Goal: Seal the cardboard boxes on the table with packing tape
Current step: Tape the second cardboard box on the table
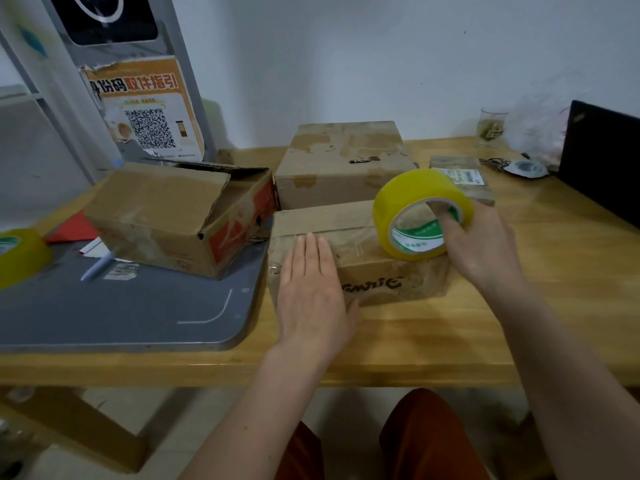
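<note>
Your left hand (311, 285) lies flat, fingers straight, pressing on the near cardboard box (377, 271) at the bench's (485, 327) front. Your right hand (485, 247) grips the yellow tape roll (420, 202), fingers through its core, standing it on that box's top.

- The orange poster (145, 109), upper left of the frame, carries the big characters "份码取件指引" above a QR code (150, 129).
- The grey mat (121, 313), lower left, shows a small "30".
- The front box (381, 271), centre, bears dark handwriting, not clearly readable.
</note>
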Demonstrator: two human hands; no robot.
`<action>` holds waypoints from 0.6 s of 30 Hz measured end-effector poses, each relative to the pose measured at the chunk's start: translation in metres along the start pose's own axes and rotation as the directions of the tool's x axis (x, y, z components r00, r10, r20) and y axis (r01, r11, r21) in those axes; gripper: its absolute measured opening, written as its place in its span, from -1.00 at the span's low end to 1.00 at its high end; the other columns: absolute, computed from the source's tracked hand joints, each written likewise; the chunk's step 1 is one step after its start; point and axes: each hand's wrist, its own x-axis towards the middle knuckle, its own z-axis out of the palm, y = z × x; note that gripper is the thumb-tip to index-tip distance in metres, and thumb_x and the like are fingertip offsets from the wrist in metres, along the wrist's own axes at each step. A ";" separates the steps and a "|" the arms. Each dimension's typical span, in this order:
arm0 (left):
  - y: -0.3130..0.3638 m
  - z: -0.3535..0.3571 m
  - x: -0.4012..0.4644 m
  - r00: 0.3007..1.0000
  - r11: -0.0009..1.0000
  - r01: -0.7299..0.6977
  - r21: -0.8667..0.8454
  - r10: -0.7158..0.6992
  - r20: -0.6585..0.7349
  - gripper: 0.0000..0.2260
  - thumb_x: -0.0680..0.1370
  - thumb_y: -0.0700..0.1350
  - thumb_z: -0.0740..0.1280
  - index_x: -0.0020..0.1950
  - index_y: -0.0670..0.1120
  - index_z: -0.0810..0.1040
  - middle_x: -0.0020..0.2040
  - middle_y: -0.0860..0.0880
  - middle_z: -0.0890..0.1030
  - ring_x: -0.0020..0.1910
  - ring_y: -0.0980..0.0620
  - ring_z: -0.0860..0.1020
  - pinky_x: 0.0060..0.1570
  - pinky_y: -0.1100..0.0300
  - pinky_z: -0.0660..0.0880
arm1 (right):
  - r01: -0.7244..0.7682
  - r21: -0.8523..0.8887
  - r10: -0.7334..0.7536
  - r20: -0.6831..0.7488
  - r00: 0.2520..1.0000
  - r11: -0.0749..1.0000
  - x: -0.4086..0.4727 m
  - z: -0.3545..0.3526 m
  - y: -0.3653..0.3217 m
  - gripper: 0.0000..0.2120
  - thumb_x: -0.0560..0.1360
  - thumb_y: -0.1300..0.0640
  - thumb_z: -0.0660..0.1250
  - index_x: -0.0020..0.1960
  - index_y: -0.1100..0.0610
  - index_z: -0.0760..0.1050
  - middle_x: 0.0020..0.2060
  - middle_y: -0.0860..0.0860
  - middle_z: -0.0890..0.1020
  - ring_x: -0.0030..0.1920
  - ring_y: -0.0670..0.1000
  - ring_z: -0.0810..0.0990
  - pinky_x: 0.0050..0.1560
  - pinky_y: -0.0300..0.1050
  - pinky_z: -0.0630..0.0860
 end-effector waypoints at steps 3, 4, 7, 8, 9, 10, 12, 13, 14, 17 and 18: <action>0.006 -0.001 0.002 1.000 1.000 0.000 -0.002 0.000 0.013 -0.11 0.61 0.25 0.17 0.59 -0.22 -0.29 0.62 -0.17 -0.24 0.60 -0.10 -0.25 0.51 0.05 -0.31 | -0.019 -0.003 0.019 0.002 1.000 1.000 0.000 0.002 -0.002 -0.64 0.64 -0.10 0.11 -0.01 0.15 0.51 -0.20 0.11 0.55 -0.20 0.17 0.44 -0.20 -0.04 0.29; 0.009 -0.001 0.003 1.000 1.000 -0.011 0.005 0.011 0.016 -0.11 0.61 0.25 0.17 0.59 -0.23 -0.29 0.62 -0.18 -0.25 0.60 -0.10 -0.25 0.51 0.05 -0.31 | -0.022 -0.003 0.022 0.001 1.000 1.000 0.000 0.002 -0.002 -0.66 0.64 -0.10 0.11 0.00 0.14 0.51 -0.19 0.10 0.55 -0.19 0.17 0.45 -0.19 -0.04 0.30; 0.021 0.000 0.006 0.999 0.999 -0.042 0.018 0.041 0.032 -0.11 0.61 0.25 0.17 0.58 -0.24 -0.30 0.61 -0.19 -0.26 0.60 -0.11 -0.26 0.51 0.04 -0.32 | -0.013 -0.021 0.013 0.002 1.000 1.000 -0.002 0.004 -0.002 -0.69 0.64 -0.08 0.11 0.02 0.13 0.48 -0.20 0.07 0.53 -0.18 0.17 0.46 -0.18 -0.03 0.31; 0.024 0.000 0.007 0.998 0.998 -0.051 0.022 0.050 0.038 -0.11 0.61 0.25 0.17 0.58 -0.24 -0.30 0.61 -0.19 -0.26 0.60 -0.11 -0.26 0.51 0.04 -0.33 | -0.010 -0.030 0.011 0.005 1.000 1.000 -0.002 0.003 -0.002 -0.70 0.64 -0.08 0.11 0.01 0.13 0.47 -0.21 0.07 0.52 -0.18 0.17 0.46 -0.18 -0.03 0.31; 0.027 0.000 0.008 0.998 0.998 -0.058 0.026 0.057 0.041 -0.11 0.61 0.25 0.17 0.58 -0.24 -0.30 0.61 -0.19 -0.26 0.60 -0.11 -0.26 0.50 0.05 -0.33 | -0.012 -0.038 0.012 0.008 1.000 0.999 -0.003 0.003 -0.002 -0.70 0.63 -0.08 0.10 0.01 0.12 0.46 -0.21 0.06 0.52 -0.18 0.17 0.46 -0.18 -0.03 0.31; 0.028 0.000 0.009 0.997 0.998 -0.065 0.027 0.064 0.043 -0.11 0.61 0.25 0.18 0.58 -0.23 -0.29 0.62 -0.19 -0.25 0.60 -0.10 -0.26 0.51 0.05 -0.32 | -0.012 -0.050 0.013 0.011 1.000 0.999 -0.003 0.004 -0.002 -0.70 0.63 -0.08 0.10 0.00 0.12 0.45 -0.22 0.06 0.52 -0.18 0.17 0.46 -0.18 -0.02 0.32; 0.028 0.001 0.011 0.996 0.996 -0.081 0.032 0.079 0.051 -0.12 0.61 0.24 0.19 0.59 -0.22 -0.27 0.62 -0.18 -0.24 0.60 -0.09 -0.24 0.54 0.05 -0.29 | -0.022 -0.079 0.024 0.019 1.000 0.997 -0.004 0.004 -0.004 -0.67 0.62 -0.11 0.07 -0.03 0.12 0.44 -0.25 0.04 0.51 -0.19 0.17 0.48 -0.19 -0.02 0.32; 0.027 0.001 0.012 0.995 0.995 -0.091 0.036 0.089 0.054 -0.13 0.61 0.23 0.19 0.60 -0.22 -0.25 0.62 -0.17 -0.22 0.61 -0.08 -0.23 0.54 0.05 -0.28 | -0.033 -0.090 0.036 0.025 0.999 0.995 -0.005 0.006 -0.004 -0.66 0.62 -0.11 0.07 -0.06 0.12 0.44 -0.28 0.03 0.51 -0.21 0.16 0.48 -0.21 -0.02 0.32; 0.026 0.000 0.013 0.994 0.994 -0.102 0.038 0.100 0.054 -0.14 0.61 0.23 0.20 0.60 -0.21 -0.23 0.63 -0.17 -0.20 0.61 -0.08 -0.22 0.54 0.06 -0.28 | -0.045 -0.097 0.049 0.031 0.998 0.994 -0.006 0.007 -0.004 -0.66 0.62 -0.12 0.08 -0.08 0.12 0.44 -0.30 0.03 0.51 -0.24 0.14 0.47 -0.24 -0.03 0.31; 0.021 -0.002 0.015 0.989 0.989 -0.141 0.042 0.138 0.056 -0.19 0.62 0.20 0.19 0.62 -0.19 -0.18 0.64 -0.14 -0.17 0.61 -0.05 -0.18 0.51 0.10 -0.28 | -0.122 -0.011 0.123 0.104 0.987 0.992 -0.010 0.012 -0.007 -0.69 0.59 -0.13 0.16 -0.04 0.12 0.44 -0.10 0.09 0.53 -0.18 0.13 0.47 -0.25 -0.07 0.30; 0.018 -0.003 0.016 0.986 0.987 -0.157 0.042 0.154 0.060 -0.20 0.63 0.19 0.19 0.62 -0.18 -0.18 0.64 -0.13 -0.16 0.61 -0.03 -0.18 0.50 0.12 -0.29 | -0.171 0.063 0.161 0.143 0.977 0.983 -0.011 0.014 -0.007 -0.69 0.59 -0.14 0.18 0.06 0.11 0.44 0.04 0.12 0.49 -0.04 0.16 0.48 -0.14 -0.05 0.34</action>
